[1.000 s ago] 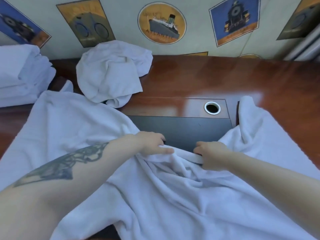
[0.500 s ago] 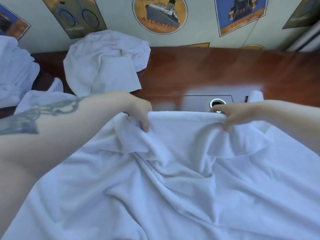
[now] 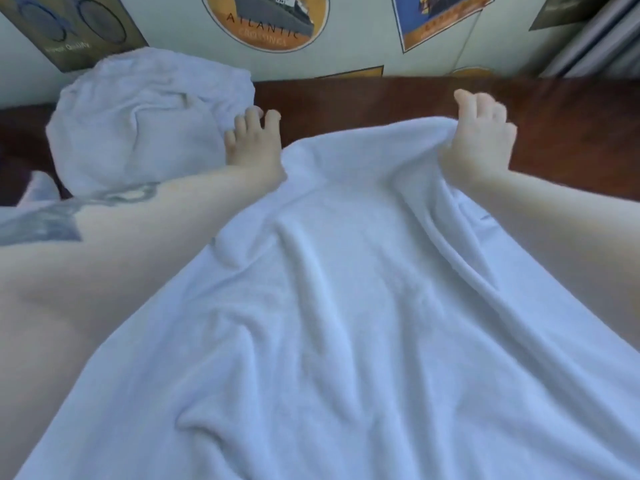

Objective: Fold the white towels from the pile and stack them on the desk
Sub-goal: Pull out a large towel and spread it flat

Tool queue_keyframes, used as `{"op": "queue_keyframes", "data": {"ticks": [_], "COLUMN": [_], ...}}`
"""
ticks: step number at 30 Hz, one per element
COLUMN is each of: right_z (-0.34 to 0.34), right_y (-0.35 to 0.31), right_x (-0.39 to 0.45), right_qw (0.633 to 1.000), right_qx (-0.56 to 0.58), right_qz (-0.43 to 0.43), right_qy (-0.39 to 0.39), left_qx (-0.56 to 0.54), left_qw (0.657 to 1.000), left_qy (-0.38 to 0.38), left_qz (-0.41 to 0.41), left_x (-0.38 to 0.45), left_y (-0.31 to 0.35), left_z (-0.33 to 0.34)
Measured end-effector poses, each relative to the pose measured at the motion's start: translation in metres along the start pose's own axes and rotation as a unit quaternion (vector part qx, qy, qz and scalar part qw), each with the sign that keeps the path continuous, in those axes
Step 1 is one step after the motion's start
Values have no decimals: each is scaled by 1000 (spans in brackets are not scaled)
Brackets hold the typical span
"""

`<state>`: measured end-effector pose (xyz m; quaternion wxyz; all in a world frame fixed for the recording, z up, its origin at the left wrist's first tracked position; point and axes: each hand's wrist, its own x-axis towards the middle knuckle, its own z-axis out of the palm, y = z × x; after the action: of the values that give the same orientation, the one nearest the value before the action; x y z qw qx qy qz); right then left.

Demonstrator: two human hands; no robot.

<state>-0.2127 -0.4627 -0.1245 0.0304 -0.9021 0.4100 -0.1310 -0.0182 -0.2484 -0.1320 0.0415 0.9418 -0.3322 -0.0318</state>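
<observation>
both hands (image 3: pixel 254 147) (image 3: pixel 479 140) grip a white towel (image 3: pixel 346 289) over the wooden desk (image 3: pixel 363 98).

a spread towel (image 3: pixel 363 306) covers the near bench (image 3: pixel 381 98), a hand at each far corner. the towel pile (image 3: pixel 138 133) lies far left; posters (image 3: pixel 266 22) hang behind.

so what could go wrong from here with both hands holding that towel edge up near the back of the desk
1. The left hand sits right against the crumpled towel; pushing further could snag it or drag it into the fold.
2. The towel is wrinkled down its middle, so laying it now may trap creases.
3. The right hand pinches only the corner; it might slip and leave the far edge uneven on the desk.
</observation>
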Motion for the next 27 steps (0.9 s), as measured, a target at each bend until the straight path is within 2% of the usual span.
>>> {"op": "queue_keyframes", "data": {"ticks": [3, 6, 8, 10, 12, 14, 15, 17, 18, 19, 20, 22, 24, 27], "right_z": [32, 62, 70, 71, 67, 58, 54, 52, 53, 55, 59, 68, 76, 78], "right_y": [3, 28, 42, 45, 46, 56, 63, 90, 107, 124, 140, 162, 181, 205], "right_x": [-59, -113, -130, -145, -153, -150, -142, -117, -105, -96, -93, -96, -100, -111], "right_qw": [993, 975, 963, 973, 986, 988, 988, 976, 965, 963, 969, 974, 973, 974], "right_qx": [95, 137, 148, 113, 95, 121, 146, 192, 202, 189, 147, 58, 36, 17], "right_qz": [73, 175, 221, 169, 41, -42, -30, 92, 160, 194, 182, 91, 50, 130], "right_qy": [23, -9, -51, -108, -127, -89, -34, 51, 45, -3, -75, -199, -223, -187], "left_qx": [-64, -80, -92, -80, -85, -128, -154, -175, -172, -166, -159, -148, -113, -59], "left_qw": [992, 979, 972, 973, 977, 979, 978, 976, 976, 973, 970, 966, 964, 953], "left_qy": [29, -76, -154, -189, -178, -147, -128, -90, -72, -60, -51, -40, -32, -97], "left_qz": [106, 173, 151, 109, 79, 61, 61, 90, 116, 147, 174, 210, 237, 280], "left_x": [-45, -95, -115, -123, -120, -109, -102, -87, -80, -74, -68, -54, -35, -15], "left_y": [26, 72, 92, 110, 123, 134, 140, 154, 164, 174, 186, 210, 231, 262], "left_z": [46, 92, 116, 131, 135, 130, 127, 117, 113, 110, 109, 107, 106, 109]}}
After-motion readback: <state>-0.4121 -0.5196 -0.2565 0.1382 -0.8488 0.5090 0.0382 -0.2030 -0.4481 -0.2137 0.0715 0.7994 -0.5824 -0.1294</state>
